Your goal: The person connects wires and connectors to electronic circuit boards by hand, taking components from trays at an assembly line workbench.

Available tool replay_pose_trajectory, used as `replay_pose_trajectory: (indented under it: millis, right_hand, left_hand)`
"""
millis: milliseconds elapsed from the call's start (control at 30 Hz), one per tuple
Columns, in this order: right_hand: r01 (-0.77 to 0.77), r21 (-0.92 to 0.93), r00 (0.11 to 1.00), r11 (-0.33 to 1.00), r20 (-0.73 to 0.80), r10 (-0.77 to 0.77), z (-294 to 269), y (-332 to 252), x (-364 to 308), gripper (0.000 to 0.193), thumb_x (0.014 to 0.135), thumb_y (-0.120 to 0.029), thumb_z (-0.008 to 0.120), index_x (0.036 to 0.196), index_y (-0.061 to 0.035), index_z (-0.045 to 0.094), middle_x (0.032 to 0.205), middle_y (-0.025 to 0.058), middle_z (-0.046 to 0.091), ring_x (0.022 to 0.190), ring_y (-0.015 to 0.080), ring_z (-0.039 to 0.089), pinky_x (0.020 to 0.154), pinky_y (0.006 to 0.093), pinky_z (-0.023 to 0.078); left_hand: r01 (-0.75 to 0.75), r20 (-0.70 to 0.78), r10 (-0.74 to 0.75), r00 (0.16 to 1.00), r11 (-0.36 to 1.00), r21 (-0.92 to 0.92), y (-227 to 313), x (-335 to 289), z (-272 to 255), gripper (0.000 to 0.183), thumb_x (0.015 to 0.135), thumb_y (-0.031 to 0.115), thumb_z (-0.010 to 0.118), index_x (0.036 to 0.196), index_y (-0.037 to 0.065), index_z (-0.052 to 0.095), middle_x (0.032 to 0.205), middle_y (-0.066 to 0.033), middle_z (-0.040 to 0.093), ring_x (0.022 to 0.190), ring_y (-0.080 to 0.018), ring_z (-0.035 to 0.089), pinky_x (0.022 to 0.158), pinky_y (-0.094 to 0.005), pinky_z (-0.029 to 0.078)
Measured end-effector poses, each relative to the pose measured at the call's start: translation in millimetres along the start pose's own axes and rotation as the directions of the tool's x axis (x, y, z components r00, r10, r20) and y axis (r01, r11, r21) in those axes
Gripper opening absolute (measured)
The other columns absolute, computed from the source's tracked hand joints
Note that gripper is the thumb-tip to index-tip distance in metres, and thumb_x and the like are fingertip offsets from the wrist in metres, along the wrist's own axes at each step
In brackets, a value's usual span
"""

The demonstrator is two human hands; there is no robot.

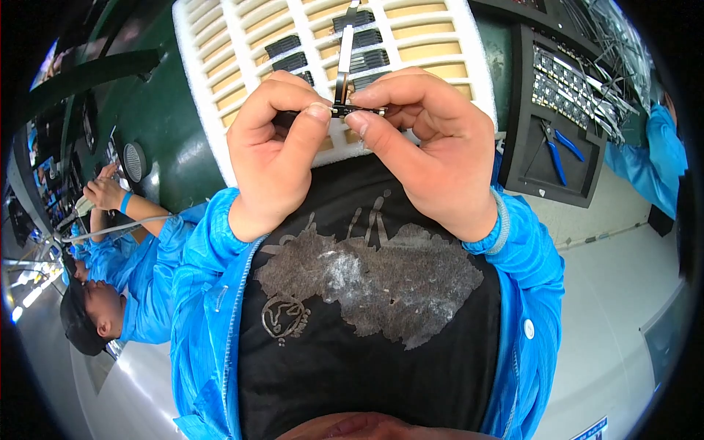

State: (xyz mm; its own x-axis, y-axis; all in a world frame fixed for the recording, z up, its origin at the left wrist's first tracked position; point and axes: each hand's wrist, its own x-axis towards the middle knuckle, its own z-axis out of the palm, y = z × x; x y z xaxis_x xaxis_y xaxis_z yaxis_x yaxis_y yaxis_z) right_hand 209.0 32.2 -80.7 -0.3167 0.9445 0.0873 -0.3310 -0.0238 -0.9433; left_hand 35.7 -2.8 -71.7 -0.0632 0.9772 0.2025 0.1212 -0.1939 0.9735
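Note:
Both hands meet over the near part of a white foam tray, holding a small black electronic part from its two sides. A long, thin flat strip, silvery with a dark lower end, rises from that part toward the far side. My left hand pinches the part's left end between thumb and forefinger. At the other end, my right hand grips with thumb and fingertips. Beyond the fingers, several black finned-looking pieces lie in the tray's slots. The fingertips partly hide the held part.
On the right stands a black tray with rows of small circuit boards and blue-handled pliers. Loose thin strips lie beyond it. A co-worker in blue works at the left; another blue sleeve shows at the right.

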Motion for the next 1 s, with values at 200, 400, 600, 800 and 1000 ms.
replay_pose_trajectory:
  millis: [200,400,600,800,1000]
  right_hand:
    - [0.016,-0.022,1.000,1.000,-0.007,-0.016,5.0,-1.7,0.4,0.013,0.084,0.006,0.068,0.096,0.0021,0.069,0.091,0.0065,0.067,0.081,0.0112,0.066,0.068,0.0231,0.054]
    - [0.066,-0.093,0.998,0.993,0.000,-0.066,-0.6,-0.7,0.3,0.012,0.083,0.005,0.068,0.095,0.0023,0.069,0.091,0.0072,0.066,0.080,0.0119,0.067,0.067,0.0233,0.055]
    - [-0.046,-0.021,0.999,0.999,-0.013,0.046,0.6,-1.7,-1.0,0.014,0.084,0.005,0.068,0.098,0.0026,0.069,0.094,0.0077,0.068,0.084,0.0117,0.068,0.069,0.0221,0.056]
    - [-0.051,0.017,0.999,0.999,0.000,0.051,-1.3,0.6,-0.4,0.016,0.086,0.006,0.068,0.102,0.0032,0.068,0.097,0.0077,0.068,0.086,0.0111,0.068,0.071,0.0221,0.056]
    - [-0.049,-0.024,0.997,0.999,0.066,0.050,-3.4,-2.8,-0.4,0.020,0.088,0.010,0.066,0.107,0.0051,0.063,0.104,0.0094,0.065,0.089,0.0120,0.066,0.073,0.0228,0.055]
  left_hand:
    - [-0.042,0.009,0.041,0.999,0.995,0.086,2.2,-1.2,-4.6,0.007,0.089,-0.005,0.063,0.090,0.001,0.060,0.088,-0.0050,0.057,0.074,-0.0079,0.051,0.064,-0.0218,0.040]
    - [-0.035,0.009,0.034,0.999,0.993,0.115,4.1,0.7,-0.1,0.008,0.087,-0.006,0.063,0.089,0.001,0.060,0.087,-0.0045,0.057,0.073,-0.0079,0.049,0.064,-0.0212,0.039]
    - [0.022,0.015,-0.025,1.000,0.983,0.183,4.3,-0.7,1.6,0.014,0.084,-0.005,0.066,0.096,0.002,0.059,0.086,-0.0009,0.054,0.074,-0.0065,0.048,0.064,-0.0212,0.039]
    - [0.021,0.030,-0.029,0.999,0.973,0.231,2.1,-2.3,0.4,0.023,0.082,-0.003,0.068,0.103,0.002,0.060,0.086,-0.0001,0.053,0.075,-0.0066,0.047,0.065,-0.0213,0.040]
    - [0.012,0.092,-0.037,0.995,0.966,0.258,5.3,-1.2,-5.3,0.022,0.085,0.002,0.066,0.105,0.002,0.059,0.085,0.0001,0.051,0.075,-0.0080,0.045,0.067,-0.0222,0.040]
